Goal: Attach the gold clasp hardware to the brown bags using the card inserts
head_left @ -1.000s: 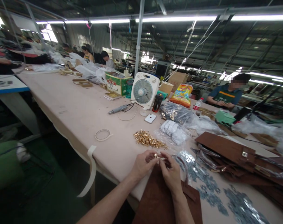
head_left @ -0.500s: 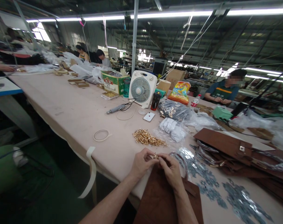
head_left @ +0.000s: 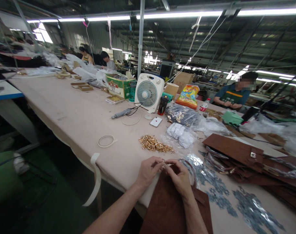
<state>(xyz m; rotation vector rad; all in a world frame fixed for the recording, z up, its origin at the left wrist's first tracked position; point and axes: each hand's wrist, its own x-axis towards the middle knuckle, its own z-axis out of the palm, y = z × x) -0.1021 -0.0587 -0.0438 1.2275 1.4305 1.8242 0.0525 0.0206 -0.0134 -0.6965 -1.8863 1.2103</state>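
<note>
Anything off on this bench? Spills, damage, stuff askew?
Mildly: a pale strip hangs over the near edge of the table, where it might snag. Loose gold pieces and grey metal plates lie uncontained on it, though they look like heaped parts, not a spill. No damage stands out.

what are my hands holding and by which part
Your hands hold a small metal piece between them; which part they grip is too small to tell.

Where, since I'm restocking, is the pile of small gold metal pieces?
In the head view, the gold metal pieces lie on the table slightly right of centre, between the left hand and the smartphone.
</note>
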